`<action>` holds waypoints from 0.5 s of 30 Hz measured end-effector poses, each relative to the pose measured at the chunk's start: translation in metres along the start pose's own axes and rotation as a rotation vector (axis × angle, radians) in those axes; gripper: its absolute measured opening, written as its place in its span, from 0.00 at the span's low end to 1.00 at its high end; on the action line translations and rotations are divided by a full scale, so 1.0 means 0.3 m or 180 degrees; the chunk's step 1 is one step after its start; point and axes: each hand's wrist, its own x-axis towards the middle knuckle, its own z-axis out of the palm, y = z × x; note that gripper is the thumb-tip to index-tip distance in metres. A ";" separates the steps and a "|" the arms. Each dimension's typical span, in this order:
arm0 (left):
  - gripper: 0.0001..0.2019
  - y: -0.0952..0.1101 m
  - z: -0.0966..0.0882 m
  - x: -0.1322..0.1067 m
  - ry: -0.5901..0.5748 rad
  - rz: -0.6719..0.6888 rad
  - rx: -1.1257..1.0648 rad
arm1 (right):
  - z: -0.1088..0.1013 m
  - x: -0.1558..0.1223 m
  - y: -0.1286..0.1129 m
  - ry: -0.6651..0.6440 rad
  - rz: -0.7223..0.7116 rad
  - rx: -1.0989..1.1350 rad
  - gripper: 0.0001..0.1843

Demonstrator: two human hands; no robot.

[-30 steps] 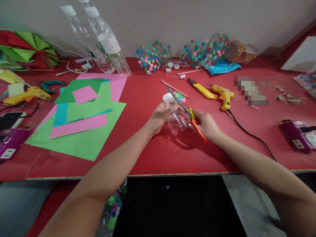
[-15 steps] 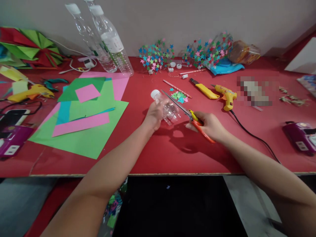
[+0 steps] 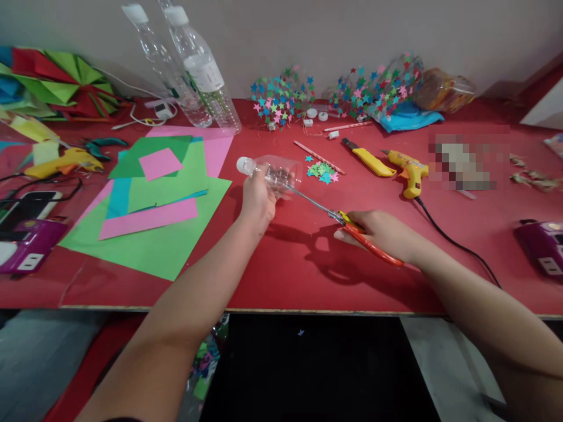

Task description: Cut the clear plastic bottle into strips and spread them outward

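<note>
My left hand (image 3: 258, 193) is closed around a clear plastic bottle piece (image 3: 277, 170), which has a white cap pointing left and a cut end toward the right. My right hand (image 3: 373, 231) grips a pair of scissors (image 3: 347, 223) with orange and yellow handles. The long metal blades reach left to the edge of the bottle piece; whether plastic lies between them I cannot tell. Just beyond the bottle piece lies a small pile of foam stars (image 3: 323, 172) in green, blue and pink, beside a striped straw (image 3: 319, 156).
Coloured paper sheets (image 3: 176, 181) lie to the left. Clear bottles (image 3: 206, 76) stand at the back, near star-covered clear shapes (image 3: 281, 99). On the right are a yellow cutter (image 3: 372, 161), a corded yellow glue gun (image 3: 411, 173) and a purple socket box (image 3: 543, 246).
My left hand has moved left with the bottle piece and turned it, so its cap now points left. The scissors look more closed, with their tips at the bottle's cut end.
</note>
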 end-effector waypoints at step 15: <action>0.06 0.000 0.000 -0.003 0.0030 0.0331 0.0362 | 0.010 -0.008 0.007 -0.0106 0.0097 0.0388 0.27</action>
